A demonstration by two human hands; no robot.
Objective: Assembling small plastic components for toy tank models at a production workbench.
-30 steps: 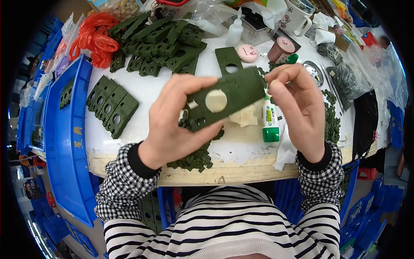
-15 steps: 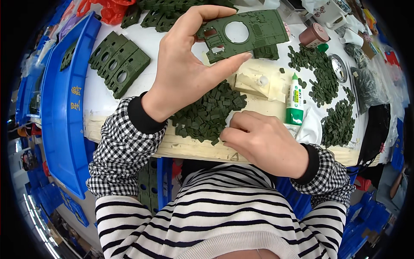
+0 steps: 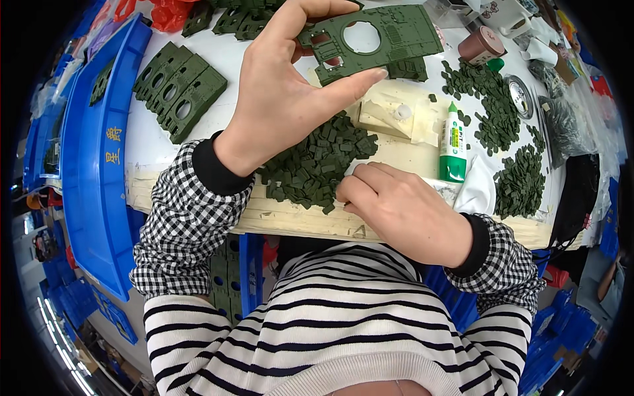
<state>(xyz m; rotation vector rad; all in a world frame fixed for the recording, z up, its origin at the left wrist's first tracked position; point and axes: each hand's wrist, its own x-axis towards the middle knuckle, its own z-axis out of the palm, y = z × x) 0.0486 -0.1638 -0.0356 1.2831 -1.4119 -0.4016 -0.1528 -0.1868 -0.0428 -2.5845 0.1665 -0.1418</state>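
Observation:
Raised over the far middle of the table, my left hand grips a dark green plastic model vehicle hull plate by its left end, thumb below and fingers above. The plate has a large round opening and two smaller cut-outs. My right hand rests low at the right edge of a heap of small green plastic pieces. Its fingers are curled together at the heap, and whatever they hold is hidden. A green-and-white glue bottle stands just beyond the right hand, beside a taped block.
More hull plates lie in a row at the left, next to a blue bin. Further small green pieces spread over the right side. A brownish canister, a white cloth and a round metal lid are there too.
The left hand and hull plate have shifted slightly up in the picture. My right hand stays at the heap's edge with its fingers curled, its position barely altered.

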